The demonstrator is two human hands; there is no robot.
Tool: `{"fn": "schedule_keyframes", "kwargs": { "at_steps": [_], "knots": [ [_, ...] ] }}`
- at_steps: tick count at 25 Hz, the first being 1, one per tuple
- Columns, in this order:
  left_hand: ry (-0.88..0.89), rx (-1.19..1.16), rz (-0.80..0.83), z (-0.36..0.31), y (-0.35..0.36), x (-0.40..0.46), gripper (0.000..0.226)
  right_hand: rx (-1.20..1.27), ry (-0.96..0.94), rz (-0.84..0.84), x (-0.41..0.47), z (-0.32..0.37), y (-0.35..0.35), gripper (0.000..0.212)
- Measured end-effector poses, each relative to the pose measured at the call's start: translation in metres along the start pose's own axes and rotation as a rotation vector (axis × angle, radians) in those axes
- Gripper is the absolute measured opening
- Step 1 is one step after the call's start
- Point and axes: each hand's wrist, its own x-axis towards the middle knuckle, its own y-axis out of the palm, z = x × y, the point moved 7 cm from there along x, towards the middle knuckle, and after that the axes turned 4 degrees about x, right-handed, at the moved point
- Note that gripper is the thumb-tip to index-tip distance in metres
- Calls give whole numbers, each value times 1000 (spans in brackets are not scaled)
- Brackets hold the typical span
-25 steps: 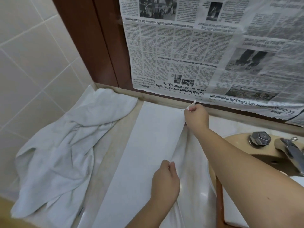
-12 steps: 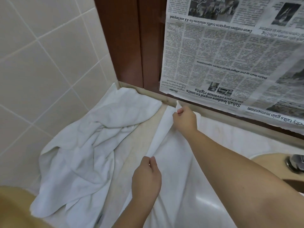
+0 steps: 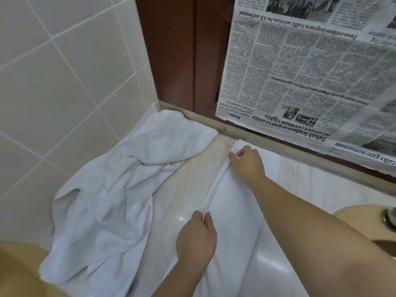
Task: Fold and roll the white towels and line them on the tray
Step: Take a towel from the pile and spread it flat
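Both hands are on the same folded edge of the flat white towel point(image 3: 233, 211). With my right hand point(image 3: 248, 162) I pinch the far end of that edge between thumb and fingers, close to the ledge under the newspaper point(image 3: 304, 82). My left hand point(image 3: 196, 239) pinches the near end, fingertips curled over the fold. The edge runs as a straight ridge between them, its long axis pointing away from me and a little to the right, with the rest of the towel lying flat on the worktop point(image 3: 192, 179) to the right of that ridge, under my right forearm. Since each hand has one end, I judge the next fold or roll will travel sideways across that axis, both hands moving together.

To my left, well apart from the ridge, a crumpled white towel point(image 3: 120, 189) lies heaped against the tiled wall point(image 3: 64, 82). No tray is in view. At the right edge a basin point(image 3: 360, 217) shows, but I cannot see into it.
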Motion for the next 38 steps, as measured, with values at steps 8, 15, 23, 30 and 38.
{"fn": "schedule_keyframes", "kwargs": {
  "at_steps": [8,15,23,30,38],
  "knots": [
    [26,-13,41,-7,16,-26,37,-101,-22,-11,-7,-50,-50,36],
    [4,-70,72,0,14,-22,40,-200,-61,-48,14,-45,-59,35],
    [12,-118,53,3,13,-26,39,-130,-158,-42,29,-36,-57,13],
    [5,-167,27,8,16,-26,38,-145,-215,-68,35,-24,-52,10],
    [19,-146,10,7,15,-27,38,-171,-328,-44,31,-13,-39,12]
  ]
}}
